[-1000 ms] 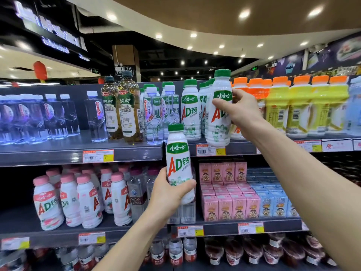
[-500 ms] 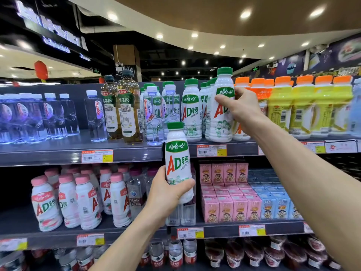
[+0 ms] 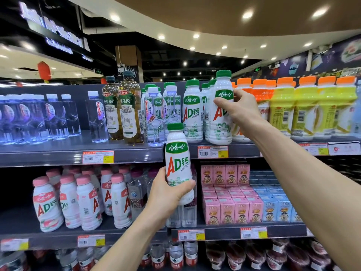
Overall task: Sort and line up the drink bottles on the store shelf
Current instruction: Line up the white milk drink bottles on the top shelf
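Note:
My left hand (image 3: 169,194) grips the lower part of a white AD bottle with a green cap (image 3: 177,159), held upright in the air in front of the upper shelf edge (image 3: 125,153). My right hand (image 3: 237,109) grips a second green-capped AD bottle (image 3: 221,114) around its upper body; it stands upright at the front of the upper shelf, next to another green-capped AD bottle (image 3: 192,114) with more behind. Clear water bottles (image 3: 156,114) stand just left of that row.
Orange-capped yellow bottles (image 3: 304,106) fill the upper shelf to the right; two brown tea bottles (image 3: 129,112) and water bottles (image 3: 96,116) stand to the left. The lower shelf holds pink-capped AD bottles (image 3: 86,202), soda water bottles and pink and blue drink cartons (image 3: 234,210).
My right hand has moved the green-capped bottle slightly back and right on the upper shelf and set it more upright. My left hand holds its bottle almost still.

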